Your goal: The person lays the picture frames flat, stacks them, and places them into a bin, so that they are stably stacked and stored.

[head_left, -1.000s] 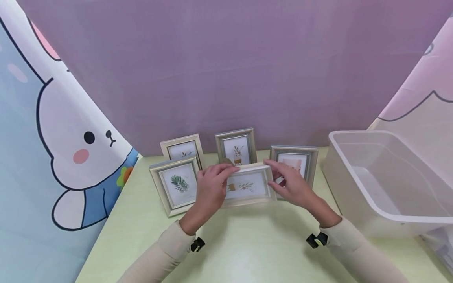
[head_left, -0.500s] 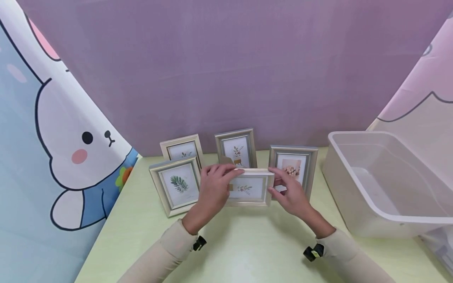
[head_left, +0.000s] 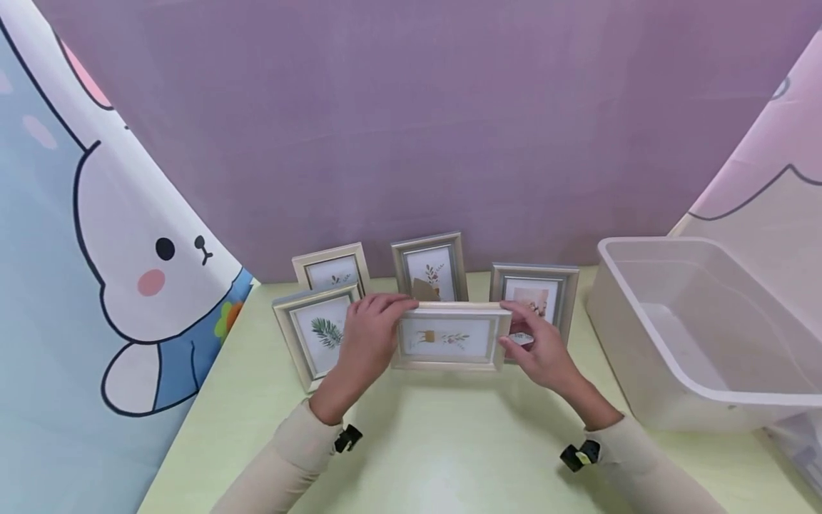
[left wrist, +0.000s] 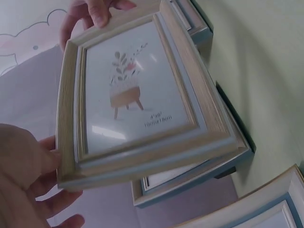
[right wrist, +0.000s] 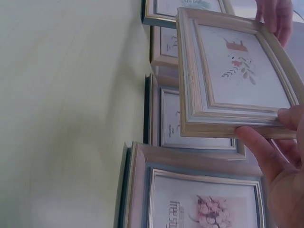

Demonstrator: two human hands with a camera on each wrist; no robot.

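A picture frame (head_left: 452, 337) was held sideways above the table (head_left: 449, 442)
Left hand (head_left: 369, 332) and right hand (head_left: 542, 353) pinched its rim, the safest hold: it seemed light and stiff, its glossy front perhaps fragile.

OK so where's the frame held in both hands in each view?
Head: held frame, below and slightly right of center.
Left wrist: held frame, upper middle.
Right wrist: held frame, upper right.
Shared landmark: pale green table, at right in left wrist, at left in right wrist.
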